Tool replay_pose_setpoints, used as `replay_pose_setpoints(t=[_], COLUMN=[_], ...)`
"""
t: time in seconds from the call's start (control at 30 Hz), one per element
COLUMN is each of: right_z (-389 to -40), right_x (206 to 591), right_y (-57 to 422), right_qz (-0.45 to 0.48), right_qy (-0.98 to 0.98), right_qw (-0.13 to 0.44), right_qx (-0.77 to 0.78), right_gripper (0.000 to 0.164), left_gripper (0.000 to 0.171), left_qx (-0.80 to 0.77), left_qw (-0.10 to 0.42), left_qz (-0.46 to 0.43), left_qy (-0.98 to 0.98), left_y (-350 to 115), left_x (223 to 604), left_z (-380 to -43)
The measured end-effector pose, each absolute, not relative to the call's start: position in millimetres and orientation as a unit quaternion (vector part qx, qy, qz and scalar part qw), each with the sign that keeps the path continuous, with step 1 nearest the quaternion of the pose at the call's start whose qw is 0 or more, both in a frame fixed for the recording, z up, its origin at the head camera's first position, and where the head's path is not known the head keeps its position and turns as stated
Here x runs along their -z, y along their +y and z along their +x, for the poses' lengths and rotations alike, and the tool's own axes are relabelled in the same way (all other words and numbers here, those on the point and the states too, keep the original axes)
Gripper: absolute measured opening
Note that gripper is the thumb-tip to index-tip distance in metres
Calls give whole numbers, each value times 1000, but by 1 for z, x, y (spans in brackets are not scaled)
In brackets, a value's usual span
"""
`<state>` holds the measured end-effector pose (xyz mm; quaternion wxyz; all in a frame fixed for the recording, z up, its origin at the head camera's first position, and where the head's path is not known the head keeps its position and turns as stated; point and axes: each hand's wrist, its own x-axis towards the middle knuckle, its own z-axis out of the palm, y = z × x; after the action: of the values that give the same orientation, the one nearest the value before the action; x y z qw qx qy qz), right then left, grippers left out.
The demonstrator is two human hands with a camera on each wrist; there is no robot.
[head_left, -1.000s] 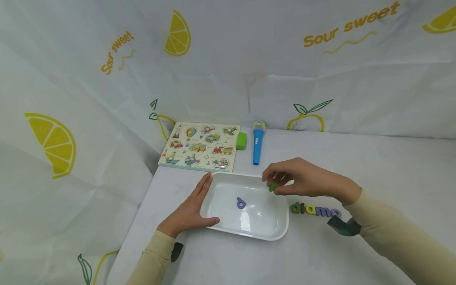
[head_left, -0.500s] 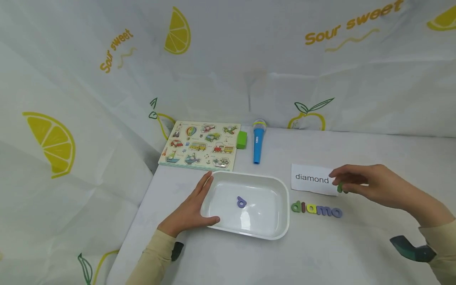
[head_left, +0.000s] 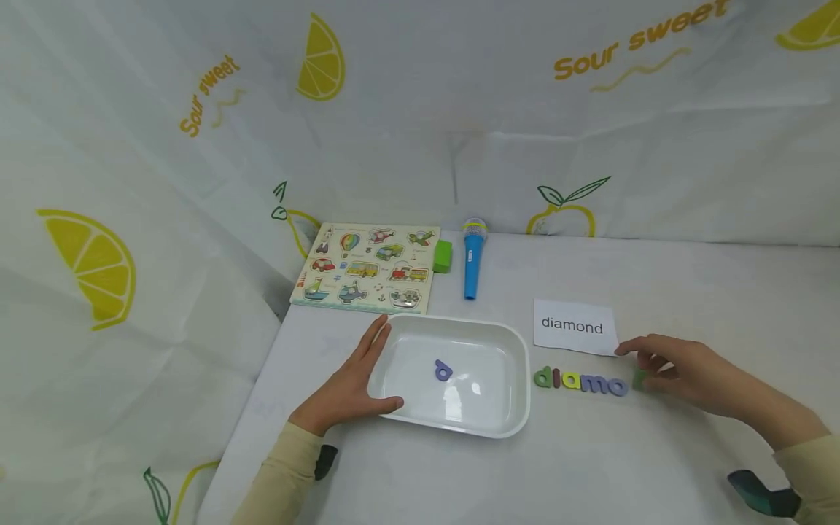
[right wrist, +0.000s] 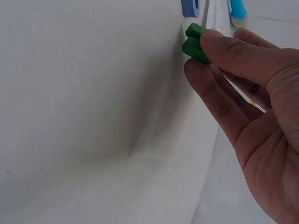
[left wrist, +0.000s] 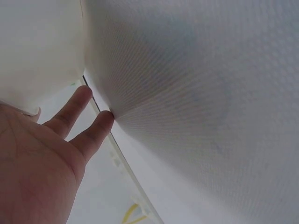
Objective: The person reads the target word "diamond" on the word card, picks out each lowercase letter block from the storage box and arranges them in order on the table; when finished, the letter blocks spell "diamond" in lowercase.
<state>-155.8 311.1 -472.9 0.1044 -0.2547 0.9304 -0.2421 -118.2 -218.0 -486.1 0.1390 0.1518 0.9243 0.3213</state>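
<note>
My right hand [head_left: 695,372] pinches a green toy letter [right wrist: 196,50] between thumb and fingers; two rounded prongs of it stick out in the right wrist view. In the head view it sits just right of the purple letter o [head_left: 617,387], close over the table. That o ends a row spelling "diamo", with a green d [head_left: 542,378] at its left end. Above the row lies a white card [head_left: 575,343] printed "diamond". My left hand [head_left: 348,386] rests with spread fingers against the left side of a white tray [head_left: 407,364]. One purple letter [head_left: 443,371] lies inside the tray.
Behind the tray lies a vehicle puzzle board [head_left: 367,268], with a green block [head_left: 442,257] at its right edge. A blue toy microphone [head_left: 472,262] lies to the right of that. A lemon-print cloth [head_left: 420,160] hangs behind the table.
My right hand has carried the green letter from over the tray rightward, then down to the right end of the letter row. The card came into view. My left hand stays at the tray.
</note>
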Motion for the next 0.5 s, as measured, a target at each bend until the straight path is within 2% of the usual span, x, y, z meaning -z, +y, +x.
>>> replay_pose_setpoints(t=[0.2, 0.5], right_z=[-155, -150], right_x=[479, 479], right_y=[307, 303], right_qz=[-232, -207], right_qy=[935, 944], right_qw=[132, 153], right_qx=[233, 207], right_gripper=[43, 42], left_gripper=[118, 118], left_qx=[-318, -321], left_qw=[139, 139], left_qz=[152, 159], left_qy=[925, 923], left_y=[-218, -218], left_x=[488, 487], left_z=[-118, -118])
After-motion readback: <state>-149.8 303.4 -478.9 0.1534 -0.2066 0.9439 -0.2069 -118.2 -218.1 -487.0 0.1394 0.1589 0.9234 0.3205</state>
